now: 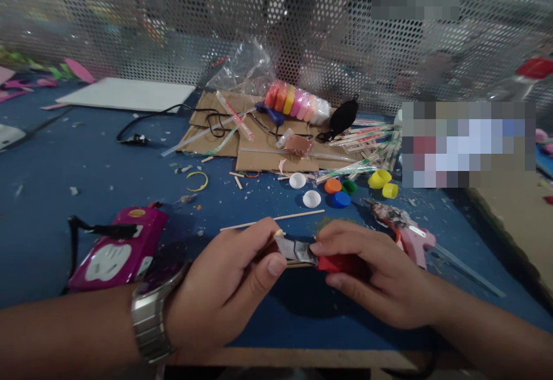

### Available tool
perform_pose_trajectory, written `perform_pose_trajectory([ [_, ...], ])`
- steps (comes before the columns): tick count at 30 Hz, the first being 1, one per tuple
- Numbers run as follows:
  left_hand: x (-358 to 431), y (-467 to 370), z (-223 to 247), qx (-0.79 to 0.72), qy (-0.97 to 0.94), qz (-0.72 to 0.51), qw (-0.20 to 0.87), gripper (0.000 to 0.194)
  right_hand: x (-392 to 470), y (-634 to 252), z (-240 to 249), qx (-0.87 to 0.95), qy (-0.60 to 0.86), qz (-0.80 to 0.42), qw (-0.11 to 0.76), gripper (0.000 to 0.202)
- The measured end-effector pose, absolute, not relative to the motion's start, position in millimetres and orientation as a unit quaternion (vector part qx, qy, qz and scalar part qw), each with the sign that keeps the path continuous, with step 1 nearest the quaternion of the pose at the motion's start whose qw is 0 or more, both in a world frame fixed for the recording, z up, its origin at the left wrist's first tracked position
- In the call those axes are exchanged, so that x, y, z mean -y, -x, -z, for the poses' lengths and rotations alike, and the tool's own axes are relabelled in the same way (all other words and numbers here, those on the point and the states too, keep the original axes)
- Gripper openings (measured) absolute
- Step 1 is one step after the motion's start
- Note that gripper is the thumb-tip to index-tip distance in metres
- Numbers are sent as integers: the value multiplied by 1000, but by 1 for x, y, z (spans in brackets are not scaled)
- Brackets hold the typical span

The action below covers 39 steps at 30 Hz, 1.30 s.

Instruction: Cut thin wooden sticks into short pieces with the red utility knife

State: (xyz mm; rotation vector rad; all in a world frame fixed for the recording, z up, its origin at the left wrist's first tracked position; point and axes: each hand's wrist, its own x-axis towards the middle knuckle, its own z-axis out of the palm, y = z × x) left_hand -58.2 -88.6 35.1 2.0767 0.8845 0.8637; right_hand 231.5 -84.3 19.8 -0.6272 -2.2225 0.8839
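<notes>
My right hand [384, 270] is closed round the red handle of a utility knife [341, 263], whose short grey blade points left. The blade meets the tip of a thin wooden stick [280, 233] pinched in my left hand [233, 276]. Most of that stick is hidden by my fingers. Below the blade a thin brown stick or edge runs between the hands; I cannot tell whether it is the same piece. Just beyond the hands a long wooden stick [302, 215] lies on the blue table [129, 184].
Bottle caps [332, 186] in several colours lie beyond my hands. A pink glue gun [417, 242] rests at right, a magenta power strip [123, 247] at left. Cardboard [276, 158] with wrapped chopsticks [367, 144] and clay packs [296, 102] lies before the perforated metal screen [173, 17].
</notes>
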Motion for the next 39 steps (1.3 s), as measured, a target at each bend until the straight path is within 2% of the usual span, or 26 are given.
perform_pose_trajectory([
  [9, 89, 58, -30, -348, -816, -311, 341, 49, 85, -231, -20, 850, 234, -342, 325, 37],
  [18, 96, 61, -30, -349, -799, -268, 410, 51, 86, -229, -22, 852, 220, -347, 324, 38],
  [31, 93, 60, -35, -301, -781, -311, 450, 43, 87, -229, -26, 844, 212, -364, 331, 41],
  [39, 94, 61, -33, -320, -790, -314, 418, 44, 86, -229, -25, 839, 209, -373, 337, 38],
])
